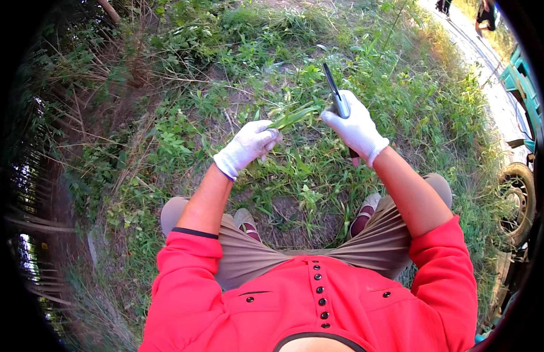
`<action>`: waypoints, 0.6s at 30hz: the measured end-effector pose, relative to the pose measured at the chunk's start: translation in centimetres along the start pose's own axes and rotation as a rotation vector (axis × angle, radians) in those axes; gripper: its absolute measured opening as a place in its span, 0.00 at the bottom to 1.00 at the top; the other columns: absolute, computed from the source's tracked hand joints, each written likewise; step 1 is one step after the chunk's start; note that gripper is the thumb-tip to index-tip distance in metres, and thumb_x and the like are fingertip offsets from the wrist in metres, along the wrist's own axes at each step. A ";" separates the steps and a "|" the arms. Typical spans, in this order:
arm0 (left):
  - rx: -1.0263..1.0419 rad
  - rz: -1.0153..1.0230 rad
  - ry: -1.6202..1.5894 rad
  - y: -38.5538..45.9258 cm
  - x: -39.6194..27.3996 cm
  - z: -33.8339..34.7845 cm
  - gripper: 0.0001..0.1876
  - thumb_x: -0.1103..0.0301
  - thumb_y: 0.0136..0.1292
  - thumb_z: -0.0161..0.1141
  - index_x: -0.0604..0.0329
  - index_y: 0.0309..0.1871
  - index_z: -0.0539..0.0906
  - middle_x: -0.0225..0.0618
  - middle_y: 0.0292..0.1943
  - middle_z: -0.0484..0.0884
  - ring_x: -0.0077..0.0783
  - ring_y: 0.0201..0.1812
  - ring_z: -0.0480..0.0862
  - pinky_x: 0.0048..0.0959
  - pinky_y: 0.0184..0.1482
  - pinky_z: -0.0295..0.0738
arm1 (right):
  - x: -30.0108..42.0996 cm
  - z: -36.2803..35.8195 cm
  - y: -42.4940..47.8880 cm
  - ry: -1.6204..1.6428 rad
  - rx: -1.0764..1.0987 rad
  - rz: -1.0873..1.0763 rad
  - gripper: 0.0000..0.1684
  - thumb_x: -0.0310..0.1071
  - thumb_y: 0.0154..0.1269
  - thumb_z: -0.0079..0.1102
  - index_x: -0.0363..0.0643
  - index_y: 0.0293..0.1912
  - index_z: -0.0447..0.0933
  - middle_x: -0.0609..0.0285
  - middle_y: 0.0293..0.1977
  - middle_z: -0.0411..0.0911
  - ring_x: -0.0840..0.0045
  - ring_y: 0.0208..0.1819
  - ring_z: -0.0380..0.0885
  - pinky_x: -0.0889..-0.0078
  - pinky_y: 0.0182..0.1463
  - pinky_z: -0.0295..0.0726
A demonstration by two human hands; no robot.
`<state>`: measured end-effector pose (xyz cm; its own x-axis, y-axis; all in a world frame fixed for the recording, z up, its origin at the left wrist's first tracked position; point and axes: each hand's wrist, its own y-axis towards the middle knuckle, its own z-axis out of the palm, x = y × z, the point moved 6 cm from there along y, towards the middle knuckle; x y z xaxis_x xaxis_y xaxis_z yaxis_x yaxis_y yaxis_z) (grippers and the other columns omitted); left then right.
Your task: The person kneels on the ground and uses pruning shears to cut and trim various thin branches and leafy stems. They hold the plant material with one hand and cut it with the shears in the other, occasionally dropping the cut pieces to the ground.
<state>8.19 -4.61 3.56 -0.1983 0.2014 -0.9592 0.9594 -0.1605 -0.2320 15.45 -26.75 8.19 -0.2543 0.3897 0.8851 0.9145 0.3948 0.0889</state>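
Observation:
My left hand point(252, 145), in a white knit glove, is closed around a small bunch of green grass blades point(298, 115) that point right. A little to its right, my right hand point(353, 123), also gloved in white, grips a tool with a dark, narrow blade point(329, 79) and a grey metal part by the thumb; it looks like a sickle, though its exact kind is not certain. A dark piece, probably the handle end, shows below the palm. The hands are apart, above low grass and leafy weeds point(311, 198) in front of my shoes.
Brush with dry twigs point(135, 66) stands at the left. At the right are a pale path point(470, 48), a vehicle's wheel point(516, 204) and teal vehicle parts point(522, 83). Partly visible people point(486, 16) are at the far upper right. My shoes point(246, 222) rest on the weedy ground.

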 end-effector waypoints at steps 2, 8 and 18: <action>-0.045 0.012 -0.015 -0.2 -0.3 -0.9 0.11 0.63 0.71 0.53 0.63 0.41 0.79 0.23 0.23 0.72 0.15 0.21 0.70 0.19 0.23 0.70 | 0.5 -0.2 -0.9 -0.081 0.093 -0.011 0.24 0.49 0.61 0.62 0.43 0.48 0.69 0.52 0.36 0.76 0.66 0.37 0.76 0.62 0.45 0.76; -0.068 0.039 -0.035 -0.4 -0.3 -1.7 0.11 0.64 0.71 0.53 0.63 0.41 0.79 0.23 0.24 0.73 0.15 0.20 0.70 0.18 0.23 0.70 | -0.2 3.3 -4.0 -0.171 0.595 0.181 0.32 0.56 0.61 0.60 0.41 0.54 0.70 0.48 0.46 0.77 0.63 0.49 0.77 0.64 0.55 0.74; 0.051 -0.002 0.112 0.0 0.5 1.6 0.13 0.63 0.70 0.53 0.65 0.42 0.79 0.25 0.22 0.73 0.17 0.21 0.72 0.21 0.24 0.70 | -0.7 5.9 -2.5 -0.247 0.576 0.034 0.32 0.54 0.61 0.62 0.37 0.52 0.71 0.45 0.44 0.79 0.58 0.45 0.79 0.60 0.51 0.77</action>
<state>7.74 -6.00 2.81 -0.1742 0.3076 -0.9354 0.9469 -0.2085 -0.2449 11.53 -23.10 4.63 -0.3568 0.5635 0.7451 0.6244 0.7371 -0.2585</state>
